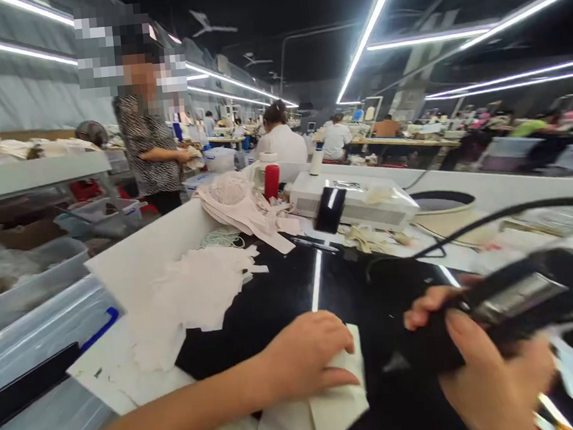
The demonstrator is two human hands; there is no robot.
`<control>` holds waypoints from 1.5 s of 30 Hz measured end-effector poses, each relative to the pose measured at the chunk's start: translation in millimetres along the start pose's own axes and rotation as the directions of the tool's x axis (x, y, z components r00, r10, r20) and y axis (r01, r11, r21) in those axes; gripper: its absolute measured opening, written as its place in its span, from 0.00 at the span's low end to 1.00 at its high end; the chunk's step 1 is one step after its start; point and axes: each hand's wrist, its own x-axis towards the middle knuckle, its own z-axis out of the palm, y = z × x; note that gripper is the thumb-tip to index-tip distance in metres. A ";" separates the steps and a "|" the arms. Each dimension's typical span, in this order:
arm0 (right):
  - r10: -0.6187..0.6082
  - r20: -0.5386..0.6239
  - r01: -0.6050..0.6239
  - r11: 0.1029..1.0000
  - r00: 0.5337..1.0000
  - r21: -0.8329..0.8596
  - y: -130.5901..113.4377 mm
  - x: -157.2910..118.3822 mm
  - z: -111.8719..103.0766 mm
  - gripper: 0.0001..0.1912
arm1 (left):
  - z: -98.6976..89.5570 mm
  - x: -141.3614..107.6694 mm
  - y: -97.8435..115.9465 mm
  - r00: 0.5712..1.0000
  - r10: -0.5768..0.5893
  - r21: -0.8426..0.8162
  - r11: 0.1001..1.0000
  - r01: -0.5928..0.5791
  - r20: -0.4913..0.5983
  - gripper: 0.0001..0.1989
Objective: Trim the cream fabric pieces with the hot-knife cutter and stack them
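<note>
My left hand [311,353] lies on a folded cream fabric piece [340,414] at the near edge of the black worktop [273,296]. Its fingers curl over the piece and the thumb presses on it. In my right hand [490,364] is a black corded handheld power tool [519,295] with a metal plate on its side. The tool is blurred and its exact kind is unclear. It is held above the worktop, to the right of the fabric piece and apart from it. A stack of pale pink cut fabric pieces [193,290] lies to the left.
Behind lie pale pink bras [240,205], a red bottle [272,181], a phone [329,209] and a white machine [350,199]. The tool's black cable [507,212] arches over the right side. Plastic bins [30,271] stand left. A person [149,133] stands beyond; others sit farther back.
</note>
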 end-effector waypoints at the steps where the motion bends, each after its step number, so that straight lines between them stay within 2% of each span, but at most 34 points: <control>1: 0.016 -0.005 -0.016 1.000 1.000 0.018 -2.8 -0.7 1.8 0.22 | -5.2 -1.5 1.4 1.000 -0.015 -0.050 0.999 0.015 -0.007 0.19; 6: 0.003 0.039 -0.005 0.999 0.999 0.052 -7.8 -1.9 10.6 0.21 | -23.6 -2.5 4.6 0.989 -0.090 -0.173 0.979 0.110 0.120 0.23; 9: -0.018 0.064 0.013 0.997 0.998 0.070 -6.0 -2.4 12.7 0.21 | -26.6 1.8 5.8 0.972 -0.131 -0.155 0.975 0.162 0.193 0.25; 19: -0.042 0.082 0.032 0.991 0.996 0.129 5.1 1.7 22.8 0.20 | -29.5 13.9 2.2 0.938 -0.176 -0.105 0.971 0.216 0.298 0.29; 24: -0.050 0.092 0.036 0.987 0.995 0.155 5.4 1.0 26.0 0.19 | -31.0 9.7 -0.1 0.932 -0.181 -0.088 0.972 0.218 0.314 0.29; 30: -0.043 0.103 0.025 0.986 0.994 0.166 8.2 0.4 28.8 0.18 | -30.4 5.1 -5.4 0.932 -0.172 -0.054 0.978 0.199 0.318 0.38; 41: -0.006 0.047 0.002 0.997 0.999 0.072 6.4 -4.0 30.1 0.19 | -29.7 5.2 -1.5 0.937 -0.166 -0.088 0.976 0.201 0.306 0.31; 45: 0.016 0.020 -0.017 0.999 1.000 0.050 10.6 -2.8 25.1 0.20 | -21.0 2.7 -8.9 0.954 -0.133 -0.125 0.977 0.171 0.269 0.33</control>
